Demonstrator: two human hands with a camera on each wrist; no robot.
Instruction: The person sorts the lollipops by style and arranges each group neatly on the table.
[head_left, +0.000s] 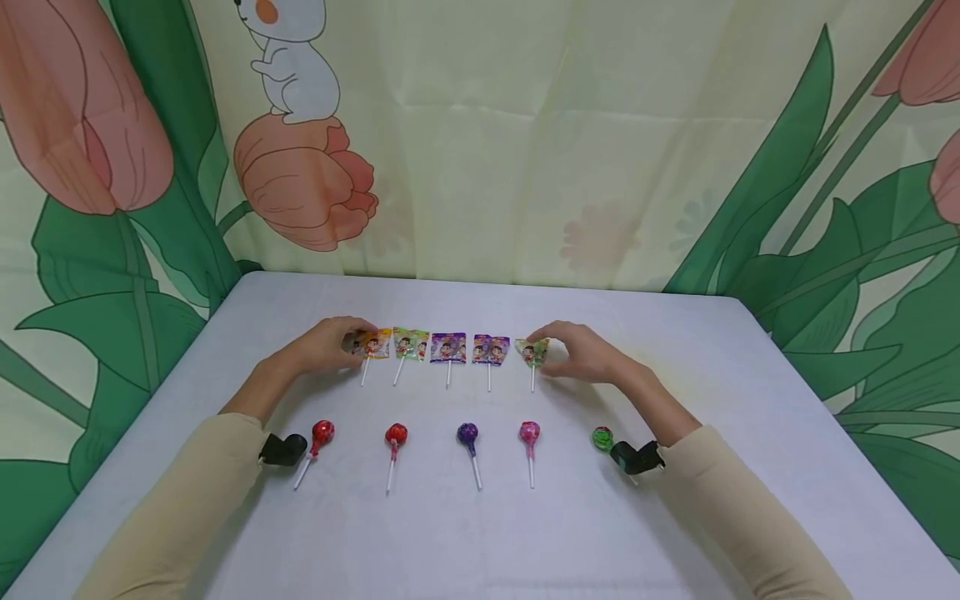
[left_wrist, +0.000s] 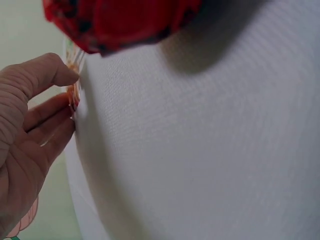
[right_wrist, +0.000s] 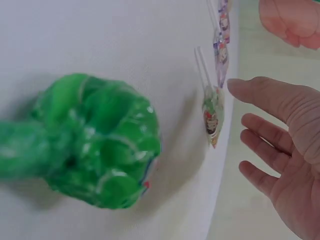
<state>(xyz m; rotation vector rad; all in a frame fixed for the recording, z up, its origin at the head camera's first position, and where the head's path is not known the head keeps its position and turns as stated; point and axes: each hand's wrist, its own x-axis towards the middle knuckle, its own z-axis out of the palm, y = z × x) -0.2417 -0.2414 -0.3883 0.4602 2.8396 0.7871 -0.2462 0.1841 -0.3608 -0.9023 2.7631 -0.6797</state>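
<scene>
My left hand [head_left: 333,343] is at the left end of a row of flat-wrapped lollipops. Its thumb and fingers pinch the edge of the orange-wrapped lollipop [head_left: 377,343], whose white stick points toward me. At the row's other end, my right hand [head_left: 581,352] is beside a green-wrapped lollipop [head_left: 531,353]. In the right wrist view, thumb and fingers [right_wrist: 267,132] are spread apart with nothing between them, close to that green wrapper [right_wrist: 212,117]. Between the hands lie another green-wrapped lollipop [head_left: 410,343] and two purple-wrapped ones, the left [head_left: 448,348] and the right [head_left: 491,349].
A nearer row holds round lollipops: red ones at the left [head_left: 322,432] and beside it [head_left: 396,434], then purple [head_left: 467,433], pink [head_left: 529,432] and green [head_left: 602,438]. Black wrist cameras hang close to the end ones. The white table [head_left: 450,550] meets a tulip-print curtain [head_left: 480,192].
</scene>
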